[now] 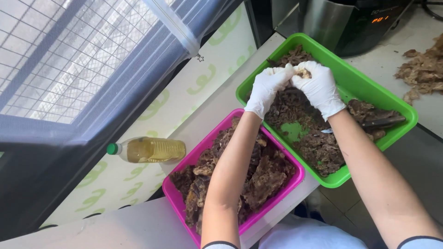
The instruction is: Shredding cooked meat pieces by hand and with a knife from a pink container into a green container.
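I see both hands, left hand point(266, 87) and right hand point(318, 87), pinched shut on one brown clump point(302, 73) over the green tray point(355, 78) (gloves on). Judging by this, pulling apart comes next, needing opposed tugs.

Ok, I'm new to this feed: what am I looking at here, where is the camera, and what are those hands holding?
There is no machine: one camera sits on a person's head and looks down at their two white-gloved hands. The left hand and right hand meet over a green tray, pinching a small brown piece between them. The green tray holds shredded brown material, and a knife lies in it. Nearer the person, a pink tray holds larger brown chunks. A bottle of yellow liquid lies on its side to the left. More brown scraps lie on the counter at the far right.
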